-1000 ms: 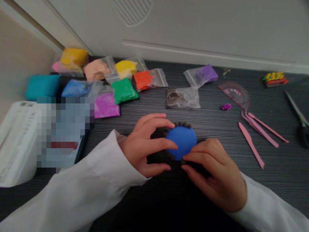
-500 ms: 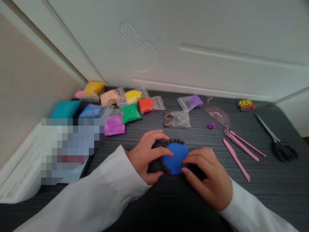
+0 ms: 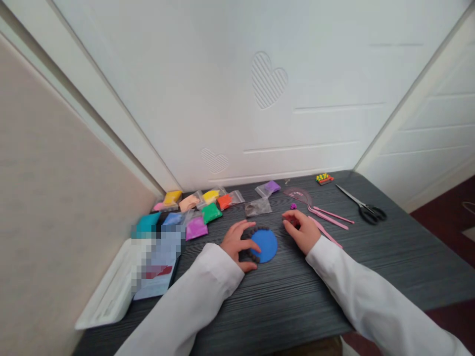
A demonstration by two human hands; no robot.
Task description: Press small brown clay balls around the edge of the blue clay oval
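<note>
My left hand (image 3: 238, 244) is curved around the left side of a flat blue clay disc (image 3: 267, 245). Its index finger rests on top of the disc, and the thumb is at the lower edge. Small dark clay balls (image 3: 255, 230) line the disc's rim along the top and left, partly under my fingers. To the right, apart from the disc, my right hand (image 3: 301, 231) has thumb and fingers curled together; whatever they hold, if anything, cannot be made out. Just beyond it lies a small purple clay lump (image 3: 293, 206).
Bags of coloured clay, including a green one (image 3: 212, 212), lie at the back left. Pink modelling tools (image 3: 330, 217), a protractor (image 3: 298, 195) and scissors (image 3: 365, 207) are on the right. A white tray (image 3: 111, 296) stands at left, by a white panel behind the table.
My right hand has left the disc's right edge, where it held a dark ball, and moved right. My left hand stays on the disc. The camera view has shifted and shows more table.
</note>
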